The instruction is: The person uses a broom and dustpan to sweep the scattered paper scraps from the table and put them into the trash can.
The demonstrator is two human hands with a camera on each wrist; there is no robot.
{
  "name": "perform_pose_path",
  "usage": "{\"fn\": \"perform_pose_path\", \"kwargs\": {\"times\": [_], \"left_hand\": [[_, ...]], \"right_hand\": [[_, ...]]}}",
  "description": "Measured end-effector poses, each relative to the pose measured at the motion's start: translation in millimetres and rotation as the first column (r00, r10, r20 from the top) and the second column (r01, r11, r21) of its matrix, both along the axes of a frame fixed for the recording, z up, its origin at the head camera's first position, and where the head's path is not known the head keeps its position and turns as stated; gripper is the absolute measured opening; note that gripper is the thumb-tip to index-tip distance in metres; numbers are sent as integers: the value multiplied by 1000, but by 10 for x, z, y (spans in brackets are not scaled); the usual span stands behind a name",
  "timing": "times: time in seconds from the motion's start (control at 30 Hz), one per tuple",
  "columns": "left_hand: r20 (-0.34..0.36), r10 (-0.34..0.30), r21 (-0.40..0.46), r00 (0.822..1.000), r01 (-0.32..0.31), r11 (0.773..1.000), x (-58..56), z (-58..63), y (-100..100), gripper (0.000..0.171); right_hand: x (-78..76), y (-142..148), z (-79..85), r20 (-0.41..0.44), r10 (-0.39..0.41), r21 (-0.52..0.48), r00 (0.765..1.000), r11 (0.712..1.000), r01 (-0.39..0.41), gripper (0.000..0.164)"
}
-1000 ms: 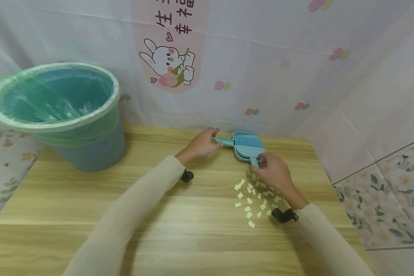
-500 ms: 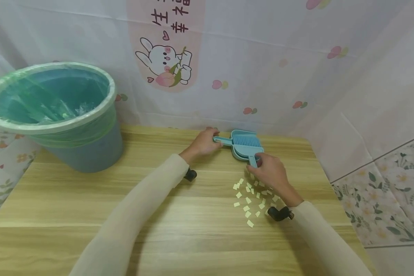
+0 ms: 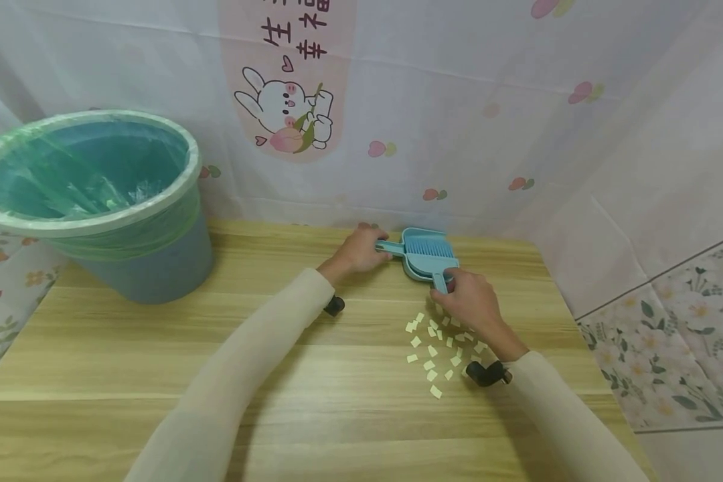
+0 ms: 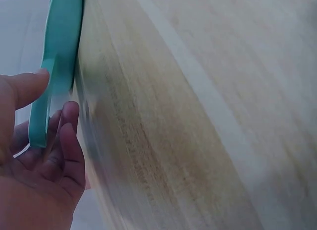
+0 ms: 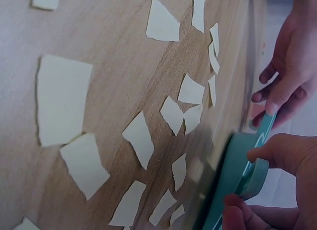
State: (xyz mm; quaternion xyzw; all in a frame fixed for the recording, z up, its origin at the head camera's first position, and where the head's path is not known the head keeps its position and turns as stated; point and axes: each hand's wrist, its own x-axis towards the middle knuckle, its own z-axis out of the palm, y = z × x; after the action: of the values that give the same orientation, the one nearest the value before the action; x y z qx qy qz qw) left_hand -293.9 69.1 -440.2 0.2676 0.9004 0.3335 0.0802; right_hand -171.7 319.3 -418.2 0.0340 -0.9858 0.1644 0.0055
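Note:
A blue-green dustpan (image 3: 411, 268) lies at the back of the wooden table, its handle pointing left. On top of it rests a matching hand brush (image 3: 431, 262), bristles toward the wall and handle toward me. My left hand (image 3: 363, 249) holds the end of the dustpan handle; in the left wrist view the thumb (image 4: 34, 86) presses one side and curled fingers lie on the other. With thumb and fingers, my right hand (image 3: 472, 300) pinches the brush handle (image 5: 255, 178). Many small pale-yellow paper scraps (image 3: 432, 351) lie scattered in front, some partly hidden by the right hand.
A large blue bin (image 3: 169, 261) lined with a green bag stands at the table's back left. A printed curtain (image 3: 482, 120) hangs behind the table (image 3: 313, 415). Floral tiles (image 3: 687, 335) line the right side.
My left hand has shifted slightly right, further onto the dustpan handle. The right fingers have settled on the brush handle. Dustpan, brush and scraps keep their places on the table.

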Motion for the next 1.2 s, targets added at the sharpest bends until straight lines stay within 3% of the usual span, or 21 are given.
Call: {"fn": "perform_pose_path", "kwargs": {"times": [0.3,0.6,0.93,1.2], "left_hand": [[20,17,-43,1000,-16,999,62,33,90,58],[-35,-40,-90,999,37,995,51,15,147,33],[-41,-50,-122,998,44,992,50,-34,151,37],[-43,-62,-131,997,56,990,73,0,97,36]], "right_hand": [[0,-9,-2,-1,0,-5,1000,1000,0,56],[21,-33,-1,9,-6,-58,1000,998,6,55],[5,-49,-11,-7,14,-59,1000,998,-14,53],[21,-88,14,-30,29,-66,999,997,-31,52]]}}
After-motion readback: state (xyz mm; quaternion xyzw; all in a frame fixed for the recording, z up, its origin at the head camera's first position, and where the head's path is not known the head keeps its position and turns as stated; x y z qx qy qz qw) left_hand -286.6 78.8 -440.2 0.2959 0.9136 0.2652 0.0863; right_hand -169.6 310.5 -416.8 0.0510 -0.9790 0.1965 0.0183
